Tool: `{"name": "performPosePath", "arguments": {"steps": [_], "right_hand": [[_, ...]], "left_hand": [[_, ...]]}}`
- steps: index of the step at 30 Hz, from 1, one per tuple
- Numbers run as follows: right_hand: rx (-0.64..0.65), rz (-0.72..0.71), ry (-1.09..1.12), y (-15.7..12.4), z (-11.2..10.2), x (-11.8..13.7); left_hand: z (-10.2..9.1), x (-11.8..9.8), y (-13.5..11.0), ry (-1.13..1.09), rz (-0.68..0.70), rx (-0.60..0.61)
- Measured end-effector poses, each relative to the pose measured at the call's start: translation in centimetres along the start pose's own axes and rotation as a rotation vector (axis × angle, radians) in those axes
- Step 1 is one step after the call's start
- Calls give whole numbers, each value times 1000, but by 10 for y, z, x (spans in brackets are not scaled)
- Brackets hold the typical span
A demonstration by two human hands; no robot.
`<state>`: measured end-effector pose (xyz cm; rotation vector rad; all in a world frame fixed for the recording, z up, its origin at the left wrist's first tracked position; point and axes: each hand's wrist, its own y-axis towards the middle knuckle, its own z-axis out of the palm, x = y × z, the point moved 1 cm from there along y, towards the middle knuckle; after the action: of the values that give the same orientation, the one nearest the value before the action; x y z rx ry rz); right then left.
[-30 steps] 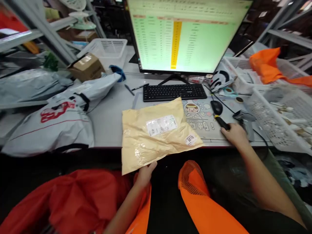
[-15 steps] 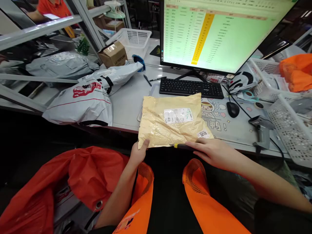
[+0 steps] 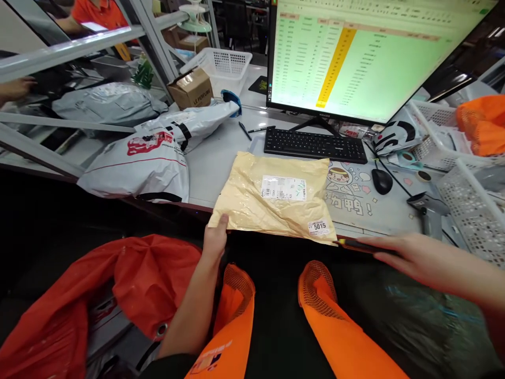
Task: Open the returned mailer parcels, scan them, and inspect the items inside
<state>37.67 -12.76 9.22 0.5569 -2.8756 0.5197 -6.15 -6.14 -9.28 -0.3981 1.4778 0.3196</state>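
Note:
A yellow padded mailer [image 3: 244, 184] lies on the desk, its near edge jutting past the front. My left hand [image 3: 215, 238] pinches its near left corner, thumb on top. A white shipping label [image 3: 283, 188] and a small sticker reading 5015 [image 3: 317, 227] are on its face. My right hand [image 3: 414, 258] is closed around a dark utility knife with a yellow tip [image 3: 361, 246]. The knife's front end points left, right by the mailer's near right corner; whether it touches is hard to tell.
Behind the mailer are a keyboard [image 3: 315, 145] and monitor [image 3: 327, 114]. A mouse [image 3: 382, 181], barcode scanner [image 3: 430, 210] and white baskets [image 3: 469, 210] stand right. White plastic parcels [image 3: 145, 168] and a cardboard box [image 3: 192, 89] sit left. An open red bag [image 3: 153, 284] is below. Another person's hand [image 3: 16, 89] shows far left.
My right hand has drawn the knife rightward along the mailer's near edge to its right corner. My left hand and the mailer's near left corner have shifted slightly left and up.

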Motion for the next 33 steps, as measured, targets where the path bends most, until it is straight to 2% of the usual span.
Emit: {"name": "performPosePath", "arguments": {"steps": [2,4,6,8,10,11,13,14,16,17,20,23,27,29,31,33], "right_hand": [[-78,183,74,-25,4,-49],[-237,437,46,-30,18,-89],[-354,607,-22,-17,39,-115],[-389,660,-77,4,59,-121],[-464,603,-128,25,68,-105],[-536,518,-134,34,68,-87],[-664,225,-77,51,61,-36],[-652,41,-4,61,55,-6],[-459,-240,73,85,46,55],[-383,-328,43,99,43,81],[-214,-433,-165,141,39,133],[-69,-535,-227,171,37,146],[108,-659,-165,183,28,144],[90,-681,-192,185,22,143],[25,-717,-272,189,15,140],[-43,-735,-360,193,6,132]], "left_hand": [[4,5,-3,-14,4,57],[16,11,-15,65,-54,197],[31,15,-30,144,-113,319],[43,16,-43,163,-121,375],[49,14,-49,184,-101,404],[49,12,-50,199,-84,417],[45,5,-50,233,-43,445],[43,1,-50,250,-21,460],[39,-7,-50,278,17,485],[37,-11,-51,288,35,499],[35,-23,-55,307,95,571],[31,-32,-57,313,134,643],[32,-36,-60,285,180,640],[36,-33,-63,283,224,563],[39,-30,-68,301,255,467],[37,-27,-73,333,262,422]]}}
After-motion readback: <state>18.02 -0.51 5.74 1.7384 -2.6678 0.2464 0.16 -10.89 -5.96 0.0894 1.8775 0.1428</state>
